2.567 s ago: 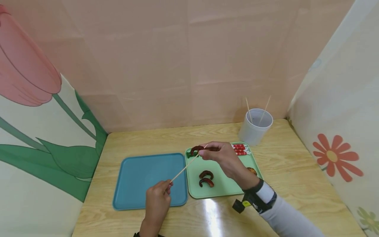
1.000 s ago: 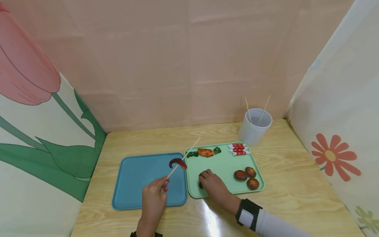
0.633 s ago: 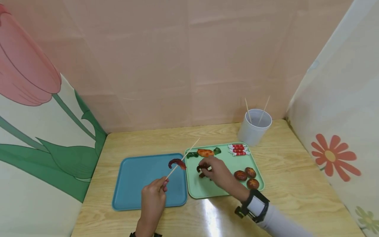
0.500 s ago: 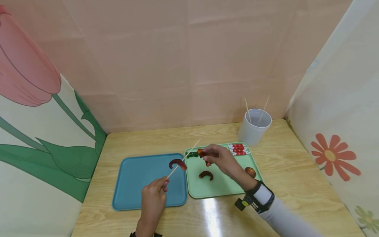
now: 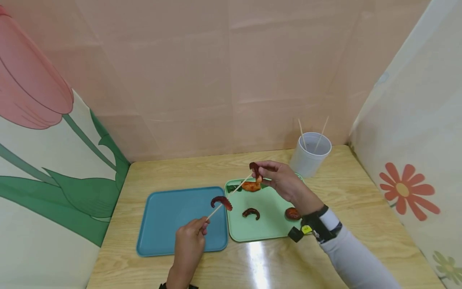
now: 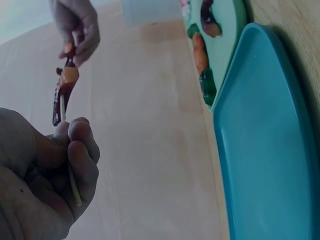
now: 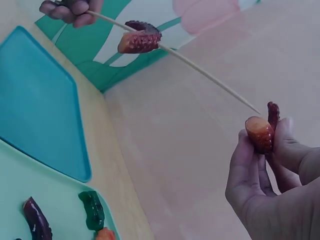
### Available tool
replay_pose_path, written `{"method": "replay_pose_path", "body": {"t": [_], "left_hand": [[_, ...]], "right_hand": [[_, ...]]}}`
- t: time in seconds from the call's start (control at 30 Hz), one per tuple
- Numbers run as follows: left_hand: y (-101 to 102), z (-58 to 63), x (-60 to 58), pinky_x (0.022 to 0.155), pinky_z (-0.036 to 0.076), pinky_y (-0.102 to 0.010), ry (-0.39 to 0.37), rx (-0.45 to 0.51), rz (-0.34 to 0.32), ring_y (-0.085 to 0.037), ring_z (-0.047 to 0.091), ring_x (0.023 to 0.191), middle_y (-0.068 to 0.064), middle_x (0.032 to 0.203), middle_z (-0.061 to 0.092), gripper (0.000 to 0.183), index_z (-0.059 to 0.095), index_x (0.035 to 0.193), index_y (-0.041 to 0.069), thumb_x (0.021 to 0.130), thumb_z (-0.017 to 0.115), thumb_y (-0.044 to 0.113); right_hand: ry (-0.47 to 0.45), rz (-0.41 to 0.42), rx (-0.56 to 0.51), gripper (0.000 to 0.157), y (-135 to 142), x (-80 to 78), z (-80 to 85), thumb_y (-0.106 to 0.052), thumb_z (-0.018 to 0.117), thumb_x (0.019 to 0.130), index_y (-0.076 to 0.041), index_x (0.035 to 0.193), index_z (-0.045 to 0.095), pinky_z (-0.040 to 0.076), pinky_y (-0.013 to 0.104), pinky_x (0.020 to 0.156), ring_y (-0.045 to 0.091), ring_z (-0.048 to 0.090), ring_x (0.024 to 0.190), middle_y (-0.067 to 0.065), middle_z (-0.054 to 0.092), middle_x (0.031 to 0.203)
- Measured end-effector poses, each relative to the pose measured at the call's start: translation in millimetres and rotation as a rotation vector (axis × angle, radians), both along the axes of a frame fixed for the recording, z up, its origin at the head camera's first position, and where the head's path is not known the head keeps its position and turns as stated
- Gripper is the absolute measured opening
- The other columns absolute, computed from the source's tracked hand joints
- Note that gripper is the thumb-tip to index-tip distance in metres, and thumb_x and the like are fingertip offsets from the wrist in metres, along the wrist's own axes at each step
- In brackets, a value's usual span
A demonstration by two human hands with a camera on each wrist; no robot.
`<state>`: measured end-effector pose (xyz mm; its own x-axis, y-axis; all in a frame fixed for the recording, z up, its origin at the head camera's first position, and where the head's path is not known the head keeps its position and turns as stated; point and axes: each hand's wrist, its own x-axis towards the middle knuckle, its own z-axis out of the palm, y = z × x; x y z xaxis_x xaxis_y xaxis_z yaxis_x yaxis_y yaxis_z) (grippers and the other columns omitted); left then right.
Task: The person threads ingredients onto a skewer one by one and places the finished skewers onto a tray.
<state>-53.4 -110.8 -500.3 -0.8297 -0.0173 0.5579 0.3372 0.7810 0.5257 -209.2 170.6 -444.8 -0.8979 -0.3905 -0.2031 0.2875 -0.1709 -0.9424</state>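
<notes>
My left hand (image 5: 189, 245) grips a bamboo skewer (image 5: 238, 188) near its lower end, over the right part of the blue tray. One dark red octopus tentacle (image 5: 224, 202) is threaded partway along it, which the right wrist view shows clearly (image 7: 142, 39). Between thumb and fingers, my right hand (image 5: 288, 184) pinches a second tentacle (image 5: 254, 168) at the skewer's upper end. In the right wrist view the bare tip points just above this piece's orange cut face (image 7: 259, 128). A third tentacle (image 5: 251, 212) lies curved on the green tray (image 5: 267, 228).
The blue tray (image 5: 166, 224) stands left of the green one. Green pieces (image 5: 234, 188), an orange piece (image 5: 250, 186) and a brown mushroom-like piece (image 5: 292, 213) lie on the green tray. Behind it stands a white bucket (image 5: 308, 162) with two skewers.
My right hand took a tentacle from the green tray and raised it to the skewer's tip. The left hand and skewer have shifted slightly right; the first tentacle slid down the skewer earlier.
</notes>
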Motion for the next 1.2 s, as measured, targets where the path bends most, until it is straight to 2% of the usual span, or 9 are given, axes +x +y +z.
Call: {"method": "replay_pose_path", "body": {"t": [0.1, 0.23, 0.3, 0.43, 0.57, 0.67, 0.9, 1.07, 1.2], "left_hand": [[0.5, -0.4, -0.1, 0.051, 0.05, -0.008, -0.002, 0.002, -0.01, -0.004, 0.064, 0.055, -0.006, 0.073, 0.075, 0.03, 0.08, 0.088, -0.005, 0.069, 0.072, -0.027], [1.1, -1.2, -0.9, 0.051, 0.05, -0.009, -0.001, -0.016, -0.012, -0.003, 0.063, 0.054, -0.004, 0.072, 0.075, 0.029, 0.08, 0.088, -0.004, 0.069, 0.074, -0.026], [1.6, -1.2, -1.3, 0.05, 0.05, -0.01, -0.005, -0.03, -0.009, -0.003, 0.063, 0.054, -0.004, 0.072, 0.075, 0.029, 0.08, 0.088, -0.003, 0.069, 0.074, -0.025], [2.9, -0.1, -1.5, 0.049, 0.05, -0.012, -0.024, -0.047, -0.004, -0.003, 0.064, 0.054, -0.003, 0.072, 0.075, 0.029, 0.081, 0.089, -0.003, 0.07, 0.075, -0.024], [4.7, 2.1, -1.7, 0.049, 0.051, -0.012, -0.032, -0.058, -0.011, -0.004, 0.065, 0.055, -0.004, 0.072, 0.075, 0.03, 0.08, 0.088, -0.003, 0.069, 0.073, -0.026], [6.2, 3.6, -2.3, 0.05, 0.051, -0.012, -0.035, -0.051, -0.015, -0.005, 0.066, 0.055, -0.005, 0.072, 0.076, 0.032, 0.08, 0.087, -0.003, 0.068, 0.07, -0.027], [5.9, 4.8, -2.2, 0.05, 0.051, -0.011, -0.047, -0.001, 0.001, -0.005, 0.065, 0.055, -0.006, 0.074, 0.076, 0.033, 0.08, 0.089, -0.005, 0.069, 0.069, -0.028], [5.1, 3.9, -3.0, 0.051, 0.051, -0.01, -0.051, 0.009, 0.011, -0.005, 0.065, 0.056, -0.007, 0.074, 0.076, 0.033, 0.08, 0.09, -0.005, 0.07, 0.069, -0.028], [6.0, 2.7, -3.8, 0.05, 0.05, -0.01, -0.029, -0.004, 0.01, -0.005, 0.065, 0.055, -0.007, 0.073, 0.076, 0.036, 0.08, 0.087, -0.004, 0.067, 0.067, -0.03]], "right_hand": [[-0.007, -0.004, -0.025, 0.02, 0.5, -1.2, -1.8, -0.011, 0.063, 0.1, -0.023, 0.109, 0.076, 0.059, 0.027, 0.088, 0.01, 0.073, 0.095, -0.004, 0.076, 0.106], [0.014, -0.001, 0.004, 0.02, -0.5, -1.3, -3.2, -0.009, 0.064, 0.1, -0.02, 0.111, 0.077, 0.06, 0.029, 0.087, 0.011, 0.072, 0.092, -0.002, 0.077, 0.107], [0.034, 0.004, 0.053, 0.022, -1.9, -0.7, -2.6, -0.009, 0.064, 0.1, -0.014, 0.118, 0.075, 0.06, 0.029, 0.086, 0.012, 0.071, 0.088, -0.002, 0.076, 0.108], [0.088, -0.006, 0.184, 0.031, -6.1, 2.0, 0.7, -0.01, 0.067, 0.098, -0.003, 0.129, 0.07, 0.06, 0.028, 0.085, 0.014, 0.07, 0.091, -0.004, 0.075, 0.114], [0.157, -0.014, 0.336, 0.039, -10.7, 6.9, 4.0, -0.02, 0.077, 0.092, -0.004, 0.127, 0.071, 0.057, 0.028, 0.09, 0.013, 0.069, 0.104, 0.0, 0.074, 0.121], [0.195, -0.011, 0.391, 0.043, -13.6, 10.3, 4.3, -0.026, 0.082, 0.088, -0.007, 0.126, 0.073, 0.055, 0.027, 0.093, 0.012, 0.068, 0.108, 0.004, 0.074, 0.125], [0.146, 0.003, 0.278, 0.046, -12.6, 10.1, 0.3, -0.027, 0.075, 0.095, -0.004, 0.133, 0.066, 0.058, 0.026, 0.09, 0.015, 0.068, 0.102, 0.003, 0.07, 0.123], [0.086, 0.019, 0.225, 0.043, -15.8, 11.4, 0.9, -0.023, 0.076, 0.094, 0.001, 0.129, 0.067, 0.06, 0.031, 0.093, 0.016, 0.072, 0.096, 0.001, 0.073, 0.112], [0.041, -0.008, 0.202, 0.039, -19.5, 13.1, 0.4, -0.021, 0.078, 0.092, 0.001, 0.123, 0.068, 0.06, 0.029, 0.091, 0.013, 0.07, 0.094, 0.001, 0.07, 0.112]]}}
